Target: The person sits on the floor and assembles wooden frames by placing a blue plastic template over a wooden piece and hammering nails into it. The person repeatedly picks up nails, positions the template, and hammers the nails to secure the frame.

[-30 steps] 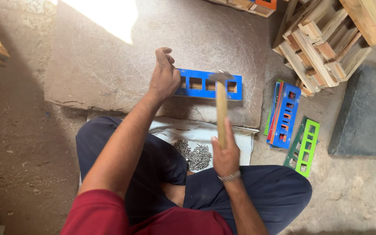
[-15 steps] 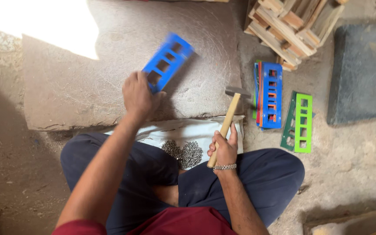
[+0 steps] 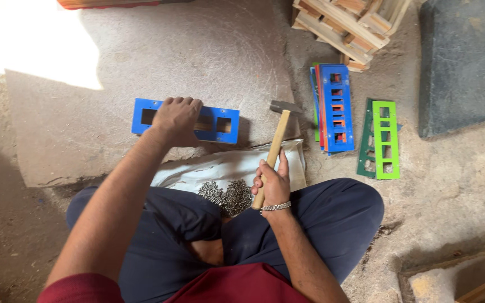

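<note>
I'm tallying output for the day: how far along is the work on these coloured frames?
Apparently done: a stack of coloured frames and green frames lie set aside at the right. In hand: the left hand presses a blue frame onto the stone slab; the right hand holds a hammer upright. Left: a pile of nails remains, head off the frame.
</note>
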The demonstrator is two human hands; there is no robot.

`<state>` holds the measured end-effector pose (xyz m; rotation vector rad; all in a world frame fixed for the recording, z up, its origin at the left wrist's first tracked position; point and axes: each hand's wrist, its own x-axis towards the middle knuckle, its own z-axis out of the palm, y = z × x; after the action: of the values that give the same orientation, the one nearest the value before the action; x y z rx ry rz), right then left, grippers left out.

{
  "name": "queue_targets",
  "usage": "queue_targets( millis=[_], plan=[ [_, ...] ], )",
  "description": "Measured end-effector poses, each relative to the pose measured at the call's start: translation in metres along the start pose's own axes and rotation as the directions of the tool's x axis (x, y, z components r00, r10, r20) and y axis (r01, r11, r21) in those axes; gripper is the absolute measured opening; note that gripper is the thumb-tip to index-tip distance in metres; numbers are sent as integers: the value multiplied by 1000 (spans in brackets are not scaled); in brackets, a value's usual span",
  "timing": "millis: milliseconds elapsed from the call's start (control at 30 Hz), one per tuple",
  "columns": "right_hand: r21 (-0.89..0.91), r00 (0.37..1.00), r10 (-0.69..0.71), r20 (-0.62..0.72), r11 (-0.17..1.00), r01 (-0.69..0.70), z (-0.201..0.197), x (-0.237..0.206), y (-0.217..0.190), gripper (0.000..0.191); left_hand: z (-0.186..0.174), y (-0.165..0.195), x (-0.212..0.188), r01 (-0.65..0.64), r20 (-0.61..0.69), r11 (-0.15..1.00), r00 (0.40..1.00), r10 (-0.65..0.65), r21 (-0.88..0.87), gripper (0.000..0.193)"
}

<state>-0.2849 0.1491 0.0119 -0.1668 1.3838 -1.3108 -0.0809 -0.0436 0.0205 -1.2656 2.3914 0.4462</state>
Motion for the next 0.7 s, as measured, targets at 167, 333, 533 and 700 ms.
queue_targets(
  millis=[167,333,533,700],
  plan=[
    [-82,1000,-20,-12,996,19,0,2,1,77,1,11,-13,194,-317,980,927,-199,-50,87],
    [-343,998,-63,27,937,68,7,-1,4,81,-2,19,-16,187,-377,971,897,-231,-149,84],
    [-609,355,-726,588,-109,785,8,-30,-10,66,-18,9,-7,214,-126,937,959,-256,-274,71],
    [-791,669,-569,478,51,609,15,-44,-29,67,-17,8,-9,186,-178,934,952,-248,-306,68]
  ],
)
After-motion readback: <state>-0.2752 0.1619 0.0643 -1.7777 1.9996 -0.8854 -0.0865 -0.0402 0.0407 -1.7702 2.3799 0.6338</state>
